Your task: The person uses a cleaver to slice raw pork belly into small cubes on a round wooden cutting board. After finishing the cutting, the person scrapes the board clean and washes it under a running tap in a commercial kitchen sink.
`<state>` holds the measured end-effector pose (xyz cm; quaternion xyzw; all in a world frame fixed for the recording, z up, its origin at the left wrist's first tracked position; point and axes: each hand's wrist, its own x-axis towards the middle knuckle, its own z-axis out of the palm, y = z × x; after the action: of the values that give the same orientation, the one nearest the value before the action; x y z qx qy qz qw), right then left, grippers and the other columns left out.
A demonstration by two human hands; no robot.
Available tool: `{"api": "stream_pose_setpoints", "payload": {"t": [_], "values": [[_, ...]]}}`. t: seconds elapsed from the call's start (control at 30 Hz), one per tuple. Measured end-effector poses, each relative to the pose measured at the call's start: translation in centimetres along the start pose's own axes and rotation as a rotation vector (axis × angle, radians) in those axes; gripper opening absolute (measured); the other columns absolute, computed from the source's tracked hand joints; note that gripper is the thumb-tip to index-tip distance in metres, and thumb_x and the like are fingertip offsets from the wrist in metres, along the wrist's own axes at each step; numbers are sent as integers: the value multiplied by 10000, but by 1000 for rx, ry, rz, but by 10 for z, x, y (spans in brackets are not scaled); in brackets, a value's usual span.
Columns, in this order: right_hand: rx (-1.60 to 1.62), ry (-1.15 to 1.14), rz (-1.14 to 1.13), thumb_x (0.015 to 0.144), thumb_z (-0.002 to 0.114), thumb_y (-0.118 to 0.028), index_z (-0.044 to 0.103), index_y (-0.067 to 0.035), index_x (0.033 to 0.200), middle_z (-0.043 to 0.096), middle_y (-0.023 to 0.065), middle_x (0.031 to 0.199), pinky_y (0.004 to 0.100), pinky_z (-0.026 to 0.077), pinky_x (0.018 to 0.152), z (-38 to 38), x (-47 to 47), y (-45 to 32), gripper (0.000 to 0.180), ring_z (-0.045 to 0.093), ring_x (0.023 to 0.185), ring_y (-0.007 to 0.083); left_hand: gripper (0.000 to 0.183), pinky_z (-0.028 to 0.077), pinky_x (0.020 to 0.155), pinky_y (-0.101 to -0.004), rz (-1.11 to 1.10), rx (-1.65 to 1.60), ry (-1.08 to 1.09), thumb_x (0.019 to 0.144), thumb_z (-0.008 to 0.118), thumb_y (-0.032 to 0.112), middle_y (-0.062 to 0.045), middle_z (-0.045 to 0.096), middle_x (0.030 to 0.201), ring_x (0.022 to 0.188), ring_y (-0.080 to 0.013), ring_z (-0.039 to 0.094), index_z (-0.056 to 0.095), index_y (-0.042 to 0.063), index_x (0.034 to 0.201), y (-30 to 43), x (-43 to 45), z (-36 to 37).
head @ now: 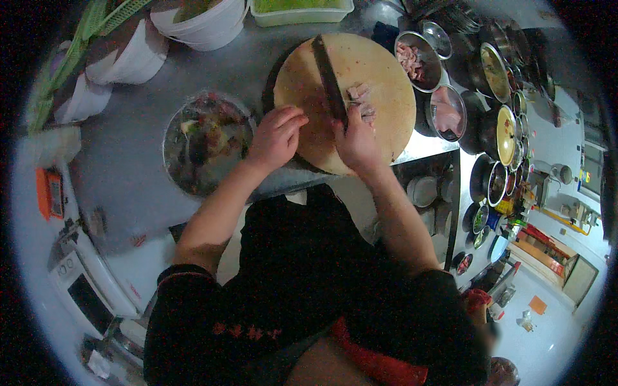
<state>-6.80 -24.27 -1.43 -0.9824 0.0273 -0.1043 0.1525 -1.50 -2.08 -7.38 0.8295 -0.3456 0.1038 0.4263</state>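
Observation:
My right hand [356, 142] is closed around the handle end of a cleaver [328, 72], whose dark blade stands edge-down across a round wooden chopping block [391, 116]. Small pieces of pale pink meat [361, 96] lie on the block just right of the blade, close to my right fingers. My left hand [280, 135] hovers at the block's left edge, fingers loosely bent, with nothing visible in it. Left of that hand, a round transparent-rimmed bowl or bag-lined basin [210, 144] holds mixed scraps; its contents are blurred.
Right of the block stand a metal bowl of cut meat [410, 62] and a bowl with a larger pink piece [446, 113]. Several ingredient bowls line the right counter [466, 193]. White tubs [207, 34] and a green-filled plastic container [301, 17] stand behind. Another person's arm [478, 316] shows lower right.

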Motion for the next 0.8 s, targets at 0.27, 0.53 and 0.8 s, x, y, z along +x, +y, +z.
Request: {"api": "stream_pose_setpoints", "payload": {"t": [0.27, 0.53, 0.8], "values": [[746, -513, 378, 1008, 567, -263, 513, -42, 1249, 650, 165, 870, 439, 505, 578, -28, 36, 30, 332, 650, 669, 299, 342, 481, 1049, -441, 86, 129, -239, 780, 654, 38, -104, 630, 1293, 1280, -322, 535, 699, 57, 1119, 6, 46, 21], [384, -255, 106, 1001, 534, -254, 388, -87, 1442, 671, 350, 963, 623, 508, 777, -34, -10, 30, 494, 639, 886, 560, 289, 490, 1045, -420, 68, 303, -227, 834, 650, 143, -96, 602, 1322, 1285, -337, 526, 690, 75, 1112, -10, 21, 27], [447, -257, 170, 1008, 562, -173, 466, -10, 1311, 662, 295, 1066, 519, 514, 870, -116, -1, -17, 357, 633, 1041, 498, 298, 539, 921, -475, 63, 101, 96, 775, 686, 23, -111, 670, 1161, 1092, -370, 630, 683, 64, 1070, -7, 5, -5]]}}
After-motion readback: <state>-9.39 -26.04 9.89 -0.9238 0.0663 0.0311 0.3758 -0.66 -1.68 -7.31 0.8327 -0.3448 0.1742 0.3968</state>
